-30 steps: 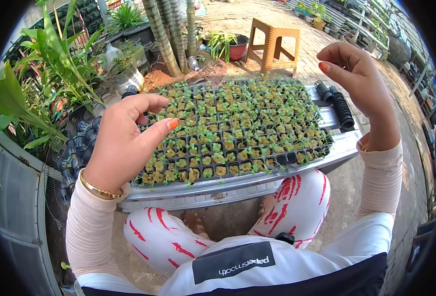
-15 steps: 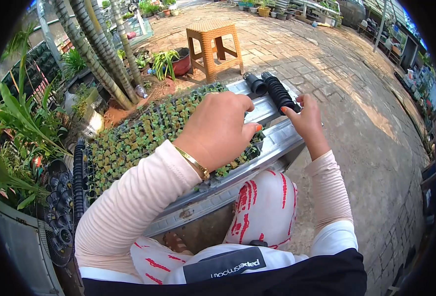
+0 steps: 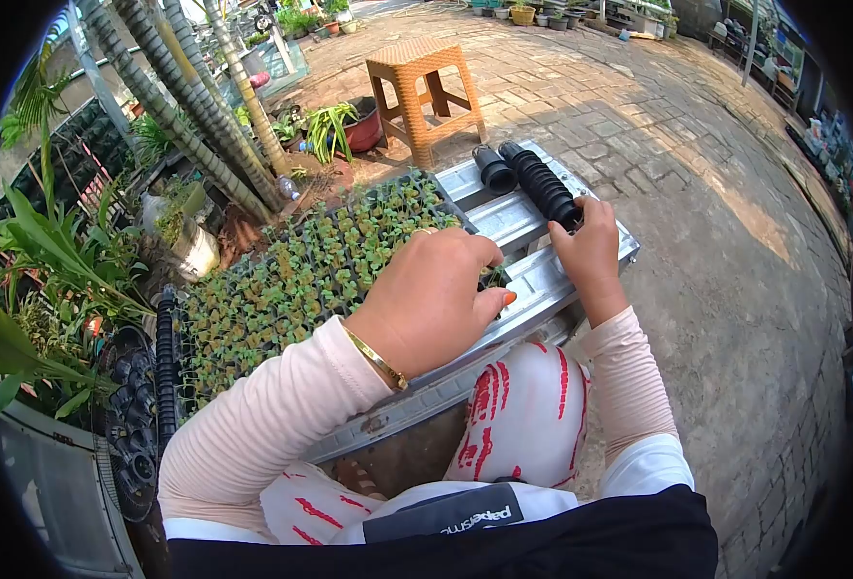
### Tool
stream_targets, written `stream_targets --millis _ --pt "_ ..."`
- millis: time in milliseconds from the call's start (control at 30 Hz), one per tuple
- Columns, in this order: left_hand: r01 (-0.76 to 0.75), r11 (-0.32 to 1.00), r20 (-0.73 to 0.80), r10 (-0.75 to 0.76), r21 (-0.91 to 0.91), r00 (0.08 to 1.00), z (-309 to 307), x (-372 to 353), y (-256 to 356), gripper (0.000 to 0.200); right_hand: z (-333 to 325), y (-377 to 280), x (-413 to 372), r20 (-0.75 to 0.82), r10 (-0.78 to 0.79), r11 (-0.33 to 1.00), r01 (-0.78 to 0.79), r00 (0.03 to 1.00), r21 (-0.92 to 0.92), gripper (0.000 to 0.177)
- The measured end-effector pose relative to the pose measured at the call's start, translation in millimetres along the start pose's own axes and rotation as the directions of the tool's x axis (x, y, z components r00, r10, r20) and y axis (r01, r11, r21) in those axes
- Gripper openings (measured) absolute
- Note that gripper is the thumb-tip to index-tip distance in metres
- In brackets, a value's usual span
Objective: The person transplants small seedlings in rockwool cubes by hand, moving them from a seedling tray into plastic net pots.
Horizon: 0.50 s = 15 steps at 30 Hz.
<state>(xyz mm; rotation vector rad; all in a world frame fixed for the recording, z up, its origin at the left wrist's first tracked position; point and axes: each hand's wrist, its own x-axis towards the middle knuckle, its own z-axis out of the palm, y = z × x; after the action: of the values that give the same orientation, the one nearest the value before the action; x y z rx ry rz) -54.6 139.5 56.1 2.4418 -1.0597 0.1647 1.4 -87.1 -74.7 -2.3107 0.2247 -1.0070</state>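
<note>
Outdoors, seen from the head camera: a black plastic tray (image 3: 282,289) of small square cells with green sprouts lies slantwise across a ridged metal surface (image 3: 515,224) at centre frame. The left hand (image 3: 426,299) rests on the tray's right end, fingers curled down; whether it pinches anything cannot be told. Just right of it, the right hand (image 3: 589,253) closes round the near end of a stack (image 3: 542,181) of ribbed black pots. The stack lies on its side, its long axis running from that hand toward the upper left. A woven stool (image 3: 422,82) stands beyond.
</note>
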Motion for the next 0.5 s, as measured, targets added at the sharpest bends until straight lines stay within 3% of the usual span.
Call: stream_targets --millis 167,333,500 --pt "0.044 0.998 0.046 -0.041 -0.050 0.998 -6 -5 1 0.028 -4 -6 -6 0.005 -0.015 0.999 0.015 1.000 -0.028 0.043" --pt "-0.062 0.991 -0.051 0.057 -0.119 0.997 -15 -30 -1 0.027 -6 -5 -5 0.040 -0.050 0.995 0.053 0.998 -0.081 0.047" --pt "-0.040 0.991 -0.068 0.032 -0.124 0.997 -33 -61 -4 0.028 -8 -10 -1 0.069 -0.027 0.995 0.033 0.997 -0.096 0.050"
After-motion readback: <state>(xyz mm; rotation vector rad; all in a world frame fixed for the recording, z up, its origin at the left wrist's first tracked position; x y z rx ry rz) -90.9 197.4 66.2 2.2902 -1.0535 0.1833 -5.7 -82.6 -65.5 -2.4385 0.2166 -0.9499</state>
